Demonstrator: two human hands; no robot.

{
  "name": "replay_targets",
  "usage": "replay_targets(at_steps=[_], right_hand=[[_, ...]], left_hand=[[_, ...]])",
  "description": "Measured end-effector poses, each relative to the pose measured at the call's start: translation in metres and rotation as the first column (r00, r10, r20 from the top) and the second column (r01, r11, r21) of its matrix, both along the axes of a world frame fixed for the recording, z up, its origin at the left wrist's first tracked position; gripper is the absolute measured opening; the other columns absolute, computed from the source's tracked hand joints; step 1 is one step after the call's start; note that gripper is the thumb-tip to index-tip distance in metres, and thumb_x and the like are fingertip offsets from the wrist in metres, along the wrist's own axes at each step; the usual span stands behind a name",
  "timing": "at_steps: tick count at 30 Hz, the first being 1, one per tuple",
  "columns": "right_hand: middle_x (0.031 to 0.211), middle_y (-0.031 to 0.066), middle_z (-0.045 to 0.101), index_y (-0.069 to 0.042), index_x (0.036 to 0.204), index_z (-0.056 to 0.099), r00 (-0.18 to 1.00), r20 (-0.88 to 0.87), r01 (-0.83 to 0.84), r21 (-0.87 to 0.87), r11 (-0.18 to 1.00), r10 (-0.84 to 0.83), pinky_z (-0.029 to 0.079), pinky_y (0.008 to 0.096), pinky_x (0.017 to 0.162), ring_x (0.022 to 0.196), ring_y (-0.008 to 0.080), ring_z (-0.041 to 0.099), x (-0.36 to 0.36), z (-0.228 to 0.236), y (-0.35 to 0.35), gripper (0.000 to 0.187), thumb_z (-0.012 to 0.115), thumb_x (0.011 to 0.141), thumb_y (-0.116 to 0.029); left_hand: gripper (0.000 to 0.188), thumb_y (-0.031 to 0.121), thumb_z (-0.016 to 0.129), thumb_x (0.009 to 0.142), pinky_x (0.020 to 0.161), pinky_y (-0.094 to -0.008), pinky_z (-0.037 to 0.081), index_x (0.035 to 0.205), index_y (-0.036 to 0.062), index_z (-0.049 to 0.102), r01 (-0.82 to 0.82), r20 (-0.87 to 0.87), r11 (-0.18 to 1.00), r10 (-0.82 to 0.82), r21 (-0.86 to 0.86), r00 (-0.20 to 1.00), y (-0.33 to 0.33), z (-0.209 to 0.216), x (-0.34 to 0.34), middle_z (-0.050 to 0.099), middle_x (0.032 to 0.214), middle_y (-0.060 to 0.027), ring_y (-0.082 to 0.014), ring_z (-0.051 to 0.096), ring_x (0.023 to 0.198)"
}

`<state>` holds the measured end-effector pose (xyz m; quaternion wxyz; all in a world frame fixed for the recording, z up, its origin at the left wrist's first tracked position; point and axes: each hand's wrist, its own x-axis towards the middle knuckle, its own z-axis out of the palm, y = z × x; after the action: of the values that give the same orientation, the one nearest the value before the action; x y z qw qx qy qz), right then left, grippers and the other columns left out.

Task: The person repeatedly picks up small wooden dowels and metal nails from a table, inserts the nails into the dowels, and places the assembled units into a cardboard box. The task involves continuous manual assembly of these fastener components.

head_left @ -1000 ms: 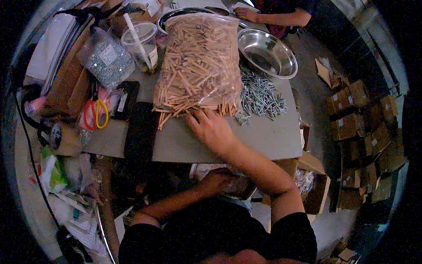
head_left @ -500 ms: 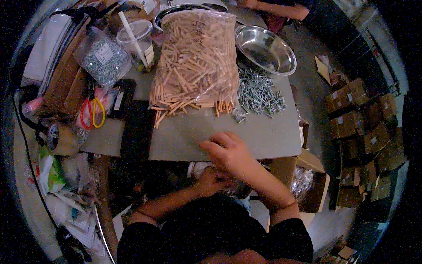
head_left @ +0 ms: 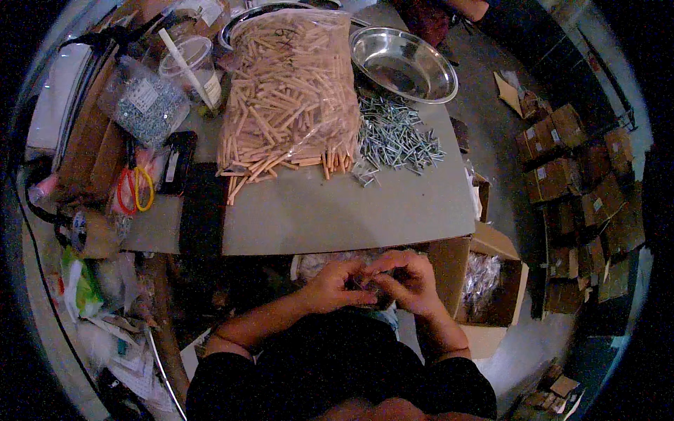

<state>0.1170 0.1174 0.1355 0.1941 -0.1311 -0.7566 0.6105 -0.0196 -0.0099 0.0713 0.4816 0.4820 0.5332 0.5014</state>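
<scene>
My left hand point(head_left: 337, 286) and my right hand point(head_left: 411, 281) meet in front of my body, just off the table's near edge. Fingers and thumbs of both are closed, tips together. Whatever lies between them is small and dim, possibly clear plastic, and I cannot make it out. Beyond them on the grey table point(head_left: 337, 217) lies a large clear bag of wooden dowels point(head_left: 288, 98), with some dowels spilling from its near end. To its right is a loose pile of silver screws point(head_left: 400, 137). A shiny steel bowl point(head_left: 404, 67) stands behind that pile.
At left are a bag of small metal parts point(head_left: 147, 102), a plastic cup with a straw point(head_left: 189, 63), scissors with red and yellow handles point(head_left: 135, 189) and a tape roll point(head_left: 88, 231). An open carton point(head_left: 491, 281) with clear packets stands at right, stacked cartons point(head_left: 554, 140) beyond.
My right hand has come back from over the table edge to join my left hand. The view has shifted slightly, so the table's things appear farther left and higher.
</scene>
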Motion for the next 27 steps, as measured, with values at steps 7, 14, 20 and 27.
replay_targets(at_steps=[7,14,20,27], right_hand=[[0.101,0.0109,0.061,-0.007,0.088,0.066,0.957,0.217,-0.274,0.478,0.835,0.191,0.043,0.0384,0.084,0.099,0.0259,0.054,-0.015,0.029,0.011,0.009,0.064,0.079,-0.008],[0.096,0.0138,0.056,-0.004,0.098,0.061,0.938,0.218,0.063,0.659,0.749,-0.270,0.047,0.0363,0.075,0.087,0.0308,0.056,-0.070,0.005,0.079,0.020,0.063,0.078,-0.007],[0.095,0.0142,0.056,-0.003,0.094,0.062,0.931,0.218,0.054,0.710,0.702,-0.292,0.048,0.0359,0.074,0.087,0.0305,0.057,-0.088,-0.012,0.086,0.018,0.064,0.076,-0.006],[0.099,0.0142,0.056,-0.003,0.096,0.063,0.923,0.316,-0.022,0.610,0.792,-0.218,0.048,0.0354,0.077,0.089,0.0302,0.057,-0.066,-0.002,0.087,0.022,0.063,0.074,-0.002]], left_hand=[[0.035,0.028,0.066,0.084,0.075,-0.0286,0.046,0.105,0.0028,0.054,0.017,0.277,0.999,-0.027,0.041,0.960,-0.001,0.008,0.004,0.059,0.088,-0.0039,-0.0119,0.055,0.082],[0.034,0.024,0.059,0.089,0.077,-0.0242,0.042,0.114,0.0044,0.047,0.162,0.315,0.983,-0.183,0.090,0.931,0.003,0.006,0.005,0.050,0.092,-0.0009,-0.0085,0.047,0.086],[0.036,0.020,0.061,0.088,0.073,-0.0217,0.039,0.116,0.0067,0.044,0.163,0.372,0.983,-0.183,0.085,0.910,-0.003,-0.004,0.002,0.044,0.090,0.0022,-0.0064,0.042,0.083],[0.032,0.019,0.064,0.086,0.071,-0.0217,0.039,0.111,0.0079,0.047,0.135,0.336,0.989,-0.147,0.060,0.930,-0.003,-0.016,0.001,0.044,0.086,0.0036,-0.0060,0.041,0.079]])
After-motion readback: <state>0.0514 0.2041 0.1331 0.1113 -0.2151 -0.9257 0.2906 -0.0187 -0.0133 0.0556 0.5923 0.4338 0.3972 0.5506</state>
